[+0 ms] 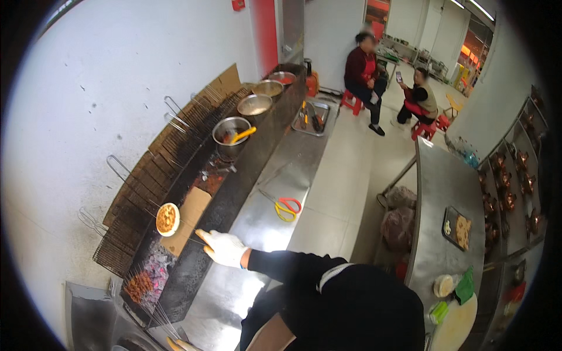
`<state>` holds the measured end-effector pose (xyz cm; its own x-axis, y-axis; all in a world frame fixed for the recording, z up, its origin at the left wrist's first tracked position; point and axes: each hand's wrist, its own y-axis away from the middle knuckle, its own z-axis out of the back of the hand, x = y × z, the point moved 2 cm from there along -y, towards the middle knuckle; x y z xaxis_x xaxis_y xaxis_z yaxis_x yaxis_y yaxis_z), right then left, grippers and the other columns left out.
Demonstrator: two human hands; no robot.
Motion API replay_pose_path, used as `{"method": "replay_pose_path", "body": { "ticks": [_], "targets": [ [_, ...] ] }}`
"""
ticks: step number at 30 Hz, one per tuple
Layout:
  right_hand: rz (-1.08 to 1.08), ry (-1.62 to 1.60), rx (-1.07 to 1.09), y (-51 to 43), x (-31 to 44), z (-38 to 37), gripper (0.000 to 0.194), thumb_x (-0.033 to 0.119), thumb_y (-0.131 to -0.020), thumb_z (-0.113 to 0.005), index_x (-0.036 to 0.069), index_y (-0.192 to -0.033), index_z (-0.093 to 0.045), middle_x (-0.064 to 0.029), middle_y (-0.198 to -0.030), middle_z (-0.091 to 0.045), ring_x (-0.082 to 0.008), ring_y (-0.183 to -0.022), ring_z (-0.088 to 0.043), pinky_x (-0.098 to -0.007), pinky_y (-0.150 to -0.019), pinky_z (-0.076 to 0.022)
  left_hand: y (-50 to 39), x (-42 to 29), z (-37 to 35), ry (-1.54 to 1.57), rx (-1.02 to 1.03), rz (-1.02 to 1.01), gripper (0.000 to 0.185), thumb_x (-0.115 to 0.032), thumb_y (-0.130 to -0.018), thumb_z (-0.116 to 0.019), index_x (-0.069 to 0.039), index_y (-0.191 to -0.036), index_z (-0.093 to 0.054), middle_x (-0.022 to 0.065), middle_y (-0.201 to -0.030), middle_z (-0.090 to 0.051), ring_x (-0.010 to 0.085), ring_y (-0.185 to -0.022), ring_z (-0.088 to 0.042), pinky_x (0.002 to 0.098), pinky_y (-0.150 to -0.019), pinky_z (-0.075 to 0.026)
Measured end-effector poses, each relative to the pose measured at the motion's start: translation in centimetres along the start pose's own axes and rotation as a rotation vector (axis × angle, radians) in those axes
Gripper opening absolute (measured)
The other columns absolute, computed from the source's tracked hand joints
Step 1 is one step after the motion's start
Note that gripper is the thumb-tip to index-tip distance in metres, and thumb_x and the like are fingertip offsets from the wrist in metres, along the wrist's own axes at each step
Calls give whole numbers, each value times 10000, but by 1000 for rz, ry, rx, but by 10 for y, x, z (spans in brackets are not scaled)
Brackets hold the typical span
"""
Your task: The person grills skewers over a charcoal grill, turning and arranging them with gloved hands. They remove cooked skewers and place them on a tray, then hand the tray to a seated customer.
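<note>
My right hand (224,248), in a white glove with orange fingertips, is closed on a thin metal skewer. The skewer runs up-left to a round flatbread with browned topping (167,219), which lies above the charcoal grill trough. At the bottom edge my left hand (181,344), gloved alike and partly cut off, is at the ends of several metal skewers (163,322). Their browned meat pieces (139,287) lie over glowing charcoal (159,265). A cardboard piece (193,213) covers part of the trough.
Scissors with red and yellow handles (287,209) lie on the steel ledge (268,188). Steel bowls (231,130) line the grill's far end, before a tray with tongs (311,118). Wire grill racks (153,175) lean by the wall. A steel table (432,188) stands right. Two people (366,79) sit on stools beyond.
</note>
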<state>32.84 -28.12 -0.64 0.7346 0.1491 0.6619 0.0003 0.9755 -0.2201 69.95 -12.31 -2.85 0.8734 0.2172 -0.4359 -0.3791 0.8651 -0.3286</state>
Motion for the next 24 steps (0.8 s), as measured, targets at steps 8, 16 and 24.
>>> {"method": "replay_pose_path", "body": {
  "ticks": [8, 16, 24],
  "targets": [
    [20, -11, -18, 0, -2, -7, 462, 223, -923, -632, 58, -1353, -597, -227, -1119, -680, -407, -997, -663, -476, -871, -540, 18, 28, -8, 130, -20, -37, 567, -24, -919, -634, 29, -1467, -500, 240, -1205, -686, 301, -1028, -684, 402, -877, -537],
    [-2, -47, 51, -11, 7, -1, 539, 213, -925, -629, 134, -1444, -509, -211, -1093, -662, -399, -949, -673, -473, -815, -542, 14, -4, 9, 100, -115, 87, 455, -127, -980, -607, -74, -1431, -572, 171, -775, -609, 303, -707, -625, 424, -684, -508],
    [42, -91, 13, -13, 0, -10, 552, 207, -917, -630, 96, -1447, -525, -167, -1003, -672, -340, -875, -678, -444, -799, -541, 20, -17, 11, 1125, 209, 674, 275, -241, -1076, -516, -21, -1205, -615, -43, -643, -396, 30, -496, -312, 201, -436, -249]
  ]
}}
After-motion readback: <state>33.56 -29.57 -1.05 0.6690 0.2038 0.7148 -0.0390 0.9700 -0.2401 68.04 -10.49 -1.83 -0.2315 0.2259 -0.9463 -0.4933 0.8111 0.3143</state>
